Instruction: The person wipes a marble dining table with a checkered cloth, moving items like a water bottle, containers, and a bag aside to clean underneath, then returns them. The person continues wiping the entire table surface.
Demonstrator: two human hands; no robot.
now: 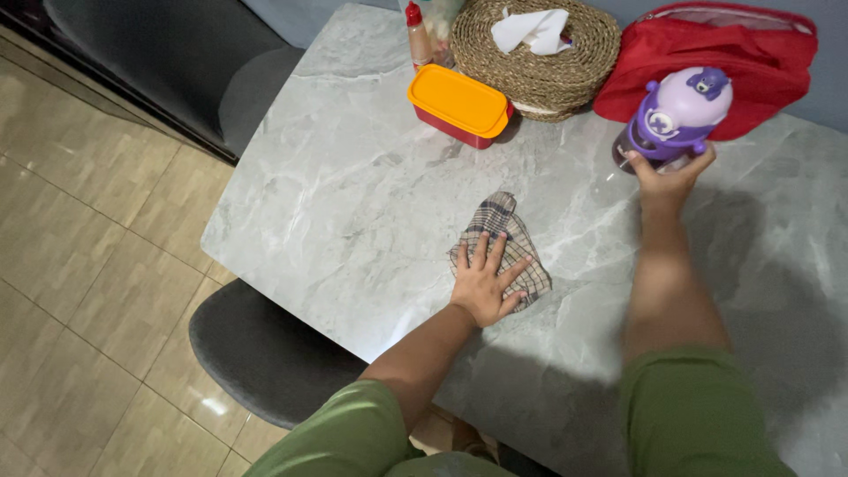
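My left hand (485,284) lies flat, fingers spread, on a checked cloth (502,234) in the middle of the grey marble table (353,203). My right hand (667,177) grips a purple drinking bottle (678,115) with a bear figure on its lid, held just above the table at the far right, in front of a red bag (751,53).
At the back of the table stand a red box with an orange lid (459,104), a woven basket (565,62) with white tissue in it, and a small red-capped bottle (417,35). A dark stool (256,353) sits under the near edge, a dark chair (177,44) at the far left.
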